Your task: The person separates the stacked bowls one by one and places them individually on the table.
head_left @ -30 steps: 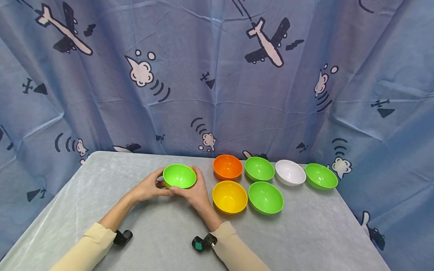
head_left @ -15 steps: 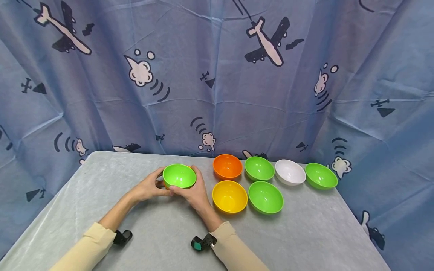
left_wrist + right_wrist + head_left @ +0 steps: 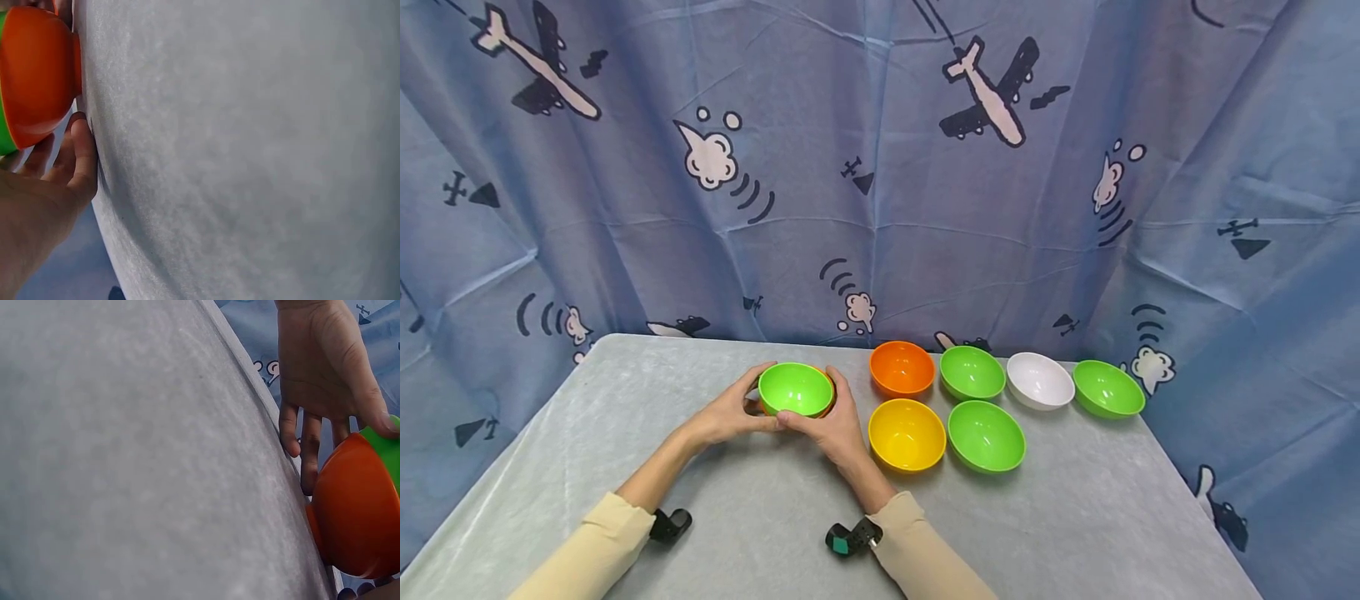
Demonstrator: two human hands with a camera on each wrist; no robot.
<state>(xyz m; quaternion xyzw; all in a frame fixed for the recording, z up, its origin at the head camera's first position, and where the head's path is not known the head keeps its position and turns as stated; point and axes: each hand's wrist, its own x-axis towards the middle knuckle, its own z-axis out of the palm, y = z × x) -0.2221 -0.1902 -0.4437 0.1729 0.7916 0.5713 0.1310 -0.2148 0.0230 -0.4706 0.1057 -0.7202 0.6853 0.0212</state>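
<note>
In the head view a green bowl [image 3: 796, 388] sits nested inside an orange bowl [image 3: 356, 509], left of the other bowls. The orange one shows just a thin edge there, but its outside and foot ring are plain in both wrist views, low against the table. My left hand [image 3: 730, 414] curves round the left side of the nested pair, thumb toward the near side. On the right, my right hand [image 3: 835, 425] holds the pair with its thumb [image 3: 381, 420] against the green bowl and its fingers behind. The far fingertips are partly hidden.
Right of my hands, a back row holds an orange bowl [image 3: 902, 369], a green bowl [image 3: 972, 373], a white bowl [image 3: 1041, 382] and another green bowl [image 3: 1108, 390]. In front stand a yellow bowl [image 3: 907, 436] and a green bowl [image 3: 987, 437]. A patterned curtain [image 3: 880, 167] hangs behind the table [image 3: 737, 533].
</note>
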